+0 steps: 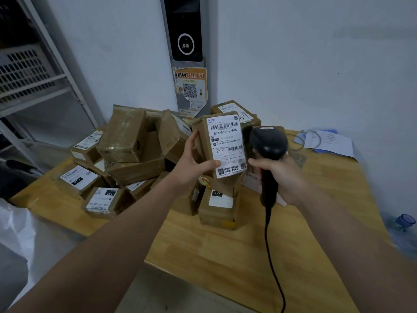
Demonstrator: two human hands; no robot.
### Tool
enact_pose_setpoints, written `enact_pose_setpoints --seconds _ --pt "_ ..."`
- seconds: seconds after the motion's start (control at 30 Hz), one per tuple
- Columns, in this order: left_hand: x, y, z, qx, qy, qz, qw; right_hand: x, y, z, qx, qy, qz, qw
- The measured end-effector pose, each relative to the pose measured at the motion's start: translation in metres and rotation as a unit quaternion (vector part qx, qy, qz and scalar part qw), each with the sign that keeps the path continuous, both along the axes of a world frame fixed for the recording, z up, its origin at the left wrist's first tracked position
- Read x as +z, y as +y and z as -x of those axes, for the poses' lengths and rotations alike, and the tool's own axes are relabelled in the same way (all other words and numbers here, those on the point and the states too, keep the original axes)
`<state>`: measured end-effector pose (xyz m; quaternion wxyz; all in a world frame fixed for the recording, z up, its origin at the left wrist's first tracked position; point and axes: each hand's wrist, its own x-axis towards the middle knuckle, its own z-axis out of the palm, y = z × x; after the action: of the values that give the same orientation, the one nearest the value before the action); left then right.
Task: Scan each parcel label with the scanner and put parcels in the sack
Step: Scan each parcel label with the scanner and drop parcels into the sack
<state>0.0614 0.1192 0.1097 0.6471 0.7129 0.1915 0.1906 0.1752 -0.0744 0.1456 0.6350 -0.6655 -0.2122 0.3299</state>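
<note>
Brown cardboard boxes sit in a heap on the far left part of the wooden table. On my screen I see the left hand holding one parcel up above the heap, standing on its end. Its white label faces me, and I can read the black bars and numbers on it. The thumb is pressed on the low edge of the label. The other fingers wrap round the left side of the parcel and go behind it, so I cannot tell how they lie there.

The right hand grips the black scanner by its handle, with the fingers curled tight round it. The scanner's round head is up, just right of the parcel and very close to it. I cannot tell if they touch. A black cord hangs from the handle and runs down across the near table.

A white sack shows at the near left edge, beside the table. Some papers lie at the far right of the table. A blue-topped bottle is off to the right. A grey shelf stands far left, and an orange poster is stuck on the far wall.
</note>
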Motion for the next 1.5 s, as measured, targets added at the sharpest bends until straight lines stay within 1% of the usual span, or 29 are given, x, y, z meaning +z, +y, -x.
enact_pose_setpoints --seconds 0.1,0.2,0.27,0.37,0.53,0.7,1.0,1.3,1.5 --pt "0.002 0.0 -0.001 0.009 -0.01 -0.012 1.0 0.006 -0.003 0.008 0.002 -0.051 -0.043 0.998" --pt "0.002 0.0 -0.005 0.014 -0.016 -0.026 0.999 0.012 -0.003 0.019 -0.02 -0.106 -0.078 0.991" --pt "0.002 -0.001 -0.006 0.017 -0.014 -0.028 0.999 0.012 -0.004 0.024 -0.032 -0.1 -0.086 0.991" --pt "0.001 -0.004 -0.008 0.018 -0.017 -0.02 0.999 0.011 -0.004 0.027 -0.042 -0.083 -0.054 0.994" --pt "0.002 -0.008 -0.011 0.022 -0.017 -0.015 1.0 0.01 -0.004 0.027 -0.098 -0.112 0.005 0.989" --pt "0.003 -0.011 -0.014 0.027 -0.01 -0.028 0.999 0.009 -0.007 0.028 -0.114 -0.103 -0.002 0.988" --pt "0.002 -0.013 -0.014 0.032 -0.003 -0.039 0.999 0.011 -0.014 0.036 -0.119 -0.168 0.006 0.979" --pt "-0.001 -0.014 -0.013 0.031 -0.015 -0.03 0.999 0.015 -0.017 0.04 -0.119 -0.153 -0.003 0.981" --pt "-0.004 -0.014 -0.014 0.03 -0.02 -0.035 0.999 0.011 -0.021 0.041 -0.125 -0.163 -0.018 0.978"
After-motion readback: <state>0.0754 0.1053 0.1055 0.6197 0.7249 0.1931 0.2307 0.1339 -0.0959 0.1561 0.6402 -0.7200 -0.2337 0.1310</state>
